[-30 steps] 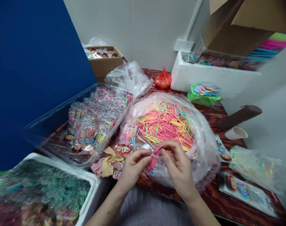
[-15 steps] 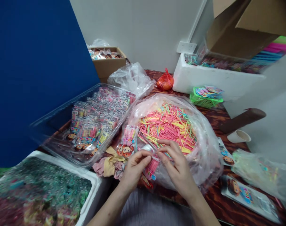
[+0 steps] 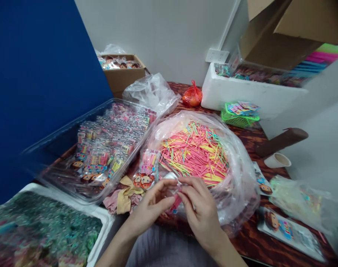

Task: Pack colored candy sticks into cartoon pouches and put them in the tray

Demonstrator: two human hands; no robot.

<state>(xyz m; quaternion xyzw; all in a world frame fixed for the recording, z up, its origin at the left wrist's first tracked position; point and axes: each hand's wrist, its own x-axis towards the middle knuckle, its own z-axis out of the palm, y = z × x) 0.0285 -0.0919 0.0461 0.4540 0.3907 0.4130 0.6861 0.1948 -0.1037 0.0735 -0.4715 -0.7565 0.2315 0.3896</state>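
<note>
Both hands meet in front of a large clear plastic bag (image 3: 238,178) heaped with thin coloured sticks (image 3: 196,152). My left hand (image 3: 155,200) is closed, thumb and fingers pinching the top of a small clear packet of pink sticks (image 3: 175,204). From the other side, my right hand (image 3: 198,204) pinches the same packet near its top edge, its fingers bent. The packet's lower part is partly hidden between the hands. Another filled packet with cartoon faces (image 3: 145,174) lies just left of the bag, beside yellow and pink cloth pieces (image 3: 124,196).
A clear tray (image 3: 102,196) of filled packets stands left, above a white foam box (image 3: 98,213). Behind are a carton (image 3: 124,78), red bag (image 3: 192,95), green basket (image 3: 238,119) and foam box (image 3: 247,91). A paper cup (image 3: 277,160) and flat package (image 3: 291,231) are right.
My right hand has moved down and left, its raised fingers now bent in close to my left hand. The packet is more covered by the hands. The view has shifted slightly.
</note>
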